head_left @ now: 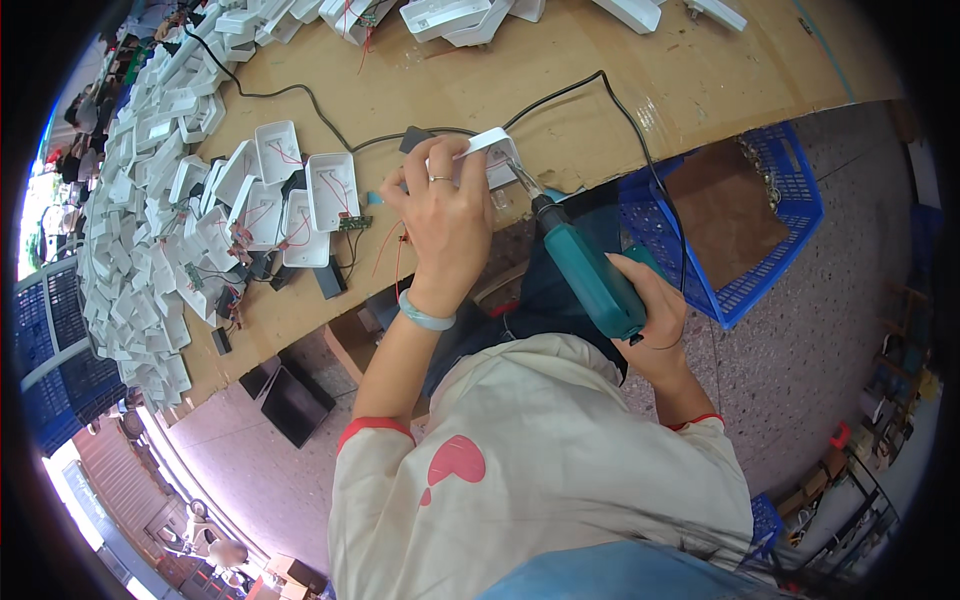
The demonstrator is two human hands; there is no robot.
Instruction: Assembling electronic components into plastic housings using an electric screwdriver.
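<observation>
My left hand (pixel 447 205), wearing a ring and a wrist band, is closed on a small white plastic casing (pixel 490 140) at the table's near edge. My right hand (pixel 657 308) is wrapped round the teal body of an electric screwdriver (pixel 588 272). The tool tilts up and to the left, and its metal tip reaches the inside of the casing. My left fingers partly cover the casing, so where exactly the tip touches cannot be made out. Thin red wires (pixel 399 250) hang below my left hand.
Open white casings (pixel 332 190) with red wires and a green circuit board (pixel 354 223) lie to the left, beside a large heap of white casings (pixel 140 210). A black cable (pixel 640 130) crosses the cardboard-covered table (pixel 400 95). A blue crate (pixel 715 295) stands at the right.
</observation>
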